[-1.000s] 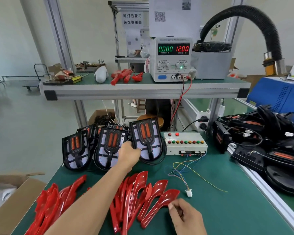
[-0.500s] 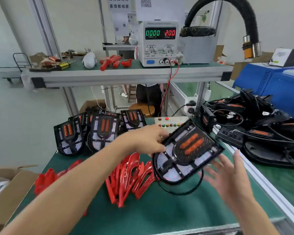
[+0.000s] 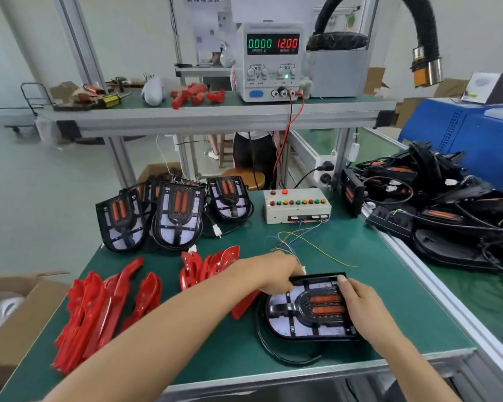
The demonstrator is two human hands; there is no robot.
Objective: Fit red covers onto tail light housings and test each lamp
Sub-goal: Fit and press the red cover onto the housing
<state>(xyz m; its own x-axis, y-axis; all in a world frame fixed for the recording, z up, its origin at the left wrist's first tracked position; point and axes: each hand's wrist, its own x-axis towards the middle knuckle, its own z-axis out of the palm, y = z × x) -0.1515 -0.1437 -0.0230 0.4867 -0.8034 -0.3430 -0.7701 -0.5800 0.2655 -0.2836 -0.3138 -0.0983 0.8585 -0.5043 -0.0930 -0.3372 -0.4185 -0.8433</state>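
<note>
A black tail light housing (image 3: 298,316) with two orange strips lies flat on the green mat (image 3: 389,300) near the front edge, its black cable looped below it. My left hand (image 3: 276,275) grips its far left edge. My right hand (image 3: 360,307) holds its right side, thumb on the top rim. Red covers (image 3: 212,264) lie just left of the housing, partly hidden under my left arm. A larger pile of red covers (image 3: 99,309) lies at the left. Several more housings (image 3: 176,216) stand upright at the back left.
A white test box (image 3: 296,206) with coloured buttons and loose wires sits behind the housing. A power supply (image 3: 272,60) on the upper shelf reads 12.00. Finished lamps with cables (image 3: 447,210) are heaped at the right. A cardboard box (image 3: 9,311) stands at the left.
The housing went from being lifted in my left hand down onto the mat near the front. My right hand, open in the air before, now holds its right side.
</note>
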